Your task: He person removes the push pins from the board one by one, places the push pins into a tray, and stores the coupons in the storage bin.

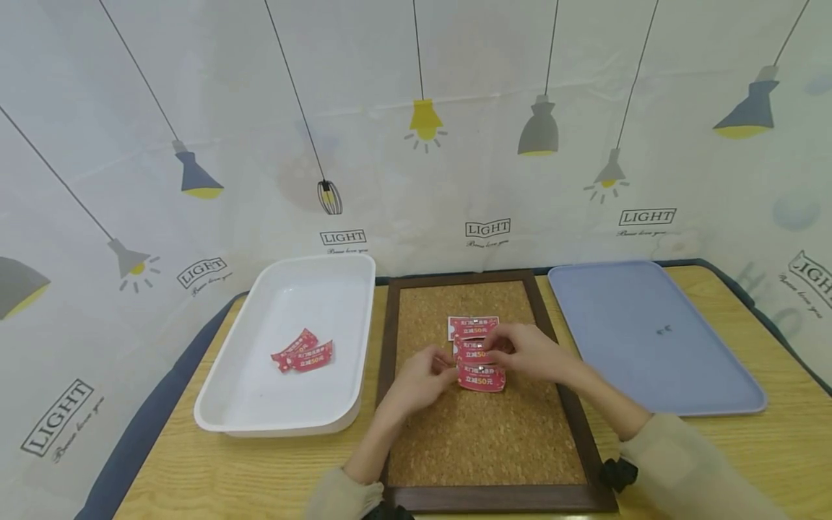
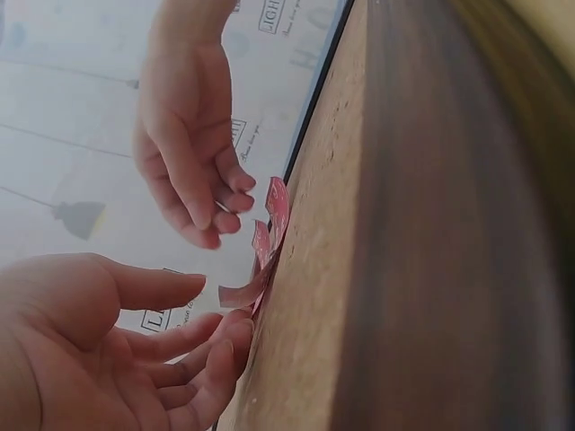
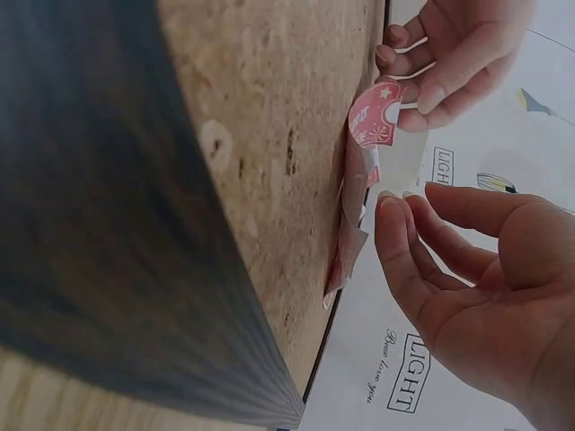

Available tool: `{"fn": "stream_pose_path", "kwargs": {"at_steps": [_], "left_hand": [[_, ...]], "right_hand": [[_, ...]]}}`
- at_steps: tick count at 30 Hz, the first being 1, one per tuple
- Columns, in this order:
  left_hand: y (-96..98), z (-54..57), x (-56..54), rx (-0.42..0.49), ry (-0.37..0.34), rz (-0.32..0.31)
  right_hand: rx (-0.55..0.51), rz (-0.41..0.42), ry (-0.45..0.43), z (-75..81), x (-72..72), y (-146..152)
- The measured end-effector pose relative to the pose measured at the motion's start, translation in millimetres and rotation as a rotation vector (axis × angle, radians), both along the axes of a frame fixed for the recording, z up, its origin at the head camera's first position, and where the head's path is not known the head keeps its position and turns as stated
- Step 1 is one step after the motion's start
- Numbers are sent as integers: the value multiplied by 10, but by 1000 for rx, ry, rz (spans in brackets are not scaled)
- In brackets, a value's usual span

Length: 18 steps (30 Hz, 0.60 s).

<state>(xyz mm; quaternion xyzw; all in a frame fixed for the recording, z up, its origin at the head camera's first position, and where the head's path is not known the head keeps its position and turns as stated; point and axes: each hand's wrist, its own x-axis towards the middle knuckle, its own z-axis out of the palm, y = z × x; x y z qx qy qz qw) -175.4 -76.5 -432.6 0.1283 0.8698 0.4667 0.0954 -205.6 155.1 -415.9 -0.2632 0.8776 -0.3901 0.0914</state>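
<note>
Three red paper coupons form a column on a wood-framed cork board (image 1: 494, 448): a top coupon (image 1: 460, 329), a middle coupon (image 1: 469, 357) and a bottom coupon (image 1: 481, 381). Small shiny pins show on them, and their ends curl up off the cork. At the left end of the bottom coupon is my left hand (image 1: 419, 381), fingertips touching its edge, thumb apart from the fingers in the left wrist view (image 2: 117, 350). My right hand (image 1: 529, 352) hovers over the coupons' right side; its fingers are loosely bent with nothing visible between them in the right wrist view (image 3: 476, 278).
Left of the board stands a white plastic tub (image 1: 369, 325), with loose red coupons (image 1: 312, 355) lying in it. A flat blue tray (image 1: 624, 339) lies to the right, with small dark marks near its middle. Behind the wooden table (image 1: 169, 469) hangs a lamp-patterned cloth (image 1: 390, 159).
</note>
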Motion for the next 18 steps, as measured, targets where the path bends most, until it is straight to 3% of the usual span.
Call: {"fn": "stream_pose_path", "kwargs": {"at_steps": [6,18], "left_hand": [[49,-24,-23,24,-46,9],[109,-17,-43,-1,-48,41]], "right_hand": [[79,25,25,-88,-83,-66],[154,47,16,-116,-109,-130]]}}
